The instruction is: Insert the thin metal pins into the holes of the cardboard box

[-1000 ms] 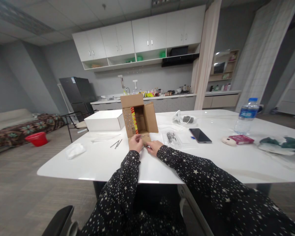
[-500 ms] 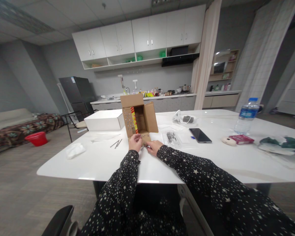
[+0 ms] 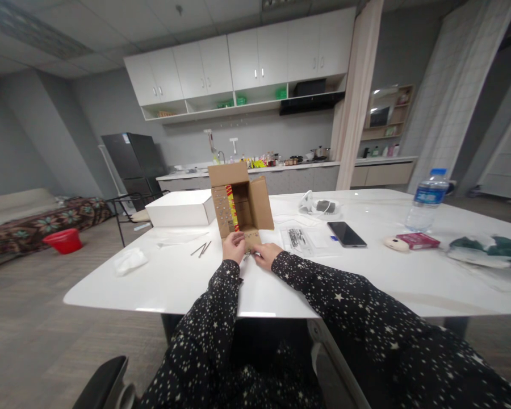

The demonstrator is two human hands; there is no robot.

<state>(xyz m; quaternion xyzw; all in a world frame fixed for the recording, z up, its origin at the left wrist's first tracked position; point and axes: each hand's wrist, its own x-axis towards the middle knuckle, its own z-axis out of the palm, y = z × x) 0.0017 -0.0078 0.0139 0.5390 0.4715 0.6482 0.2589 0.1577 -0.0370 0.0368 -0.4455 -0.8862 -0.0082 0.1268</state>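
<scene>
A small open cardboard box [image 3: 260, 204] stands upright on the white table, its opening toward me. Rows of small shiny dots cover its left flap, beside a red and yellow strip [image 3: 230, 208]. My left hand [image 3: 234, 247] is at the lower left of the box, fingers curled together in a pinch. Close by on the right, my right hand [image 3: 267, 255] is also closed, fingertips at the bottom flap [image 3: 252, 238]. Small metallic bits [image 3: 247, 257] show between the hands, too small to name. What the fingertips hold is hidden.
Left of the box are thin metal sticks [image 3: 201, 249], a crumpled white tissue [image 3: 130, 262] and a white box [image 3: 180, 208]. To the right lie a clear tray of small dark pieces [image 3: 297, 240], a phone [image 3: 346, 234], a pink box [image 3: 418, 241] and a water bottle [image 3: 430, 196].
Both hands stay in nearly the same place, with only slight finger movement. The box and the other things on the table have not moved.
</scene>
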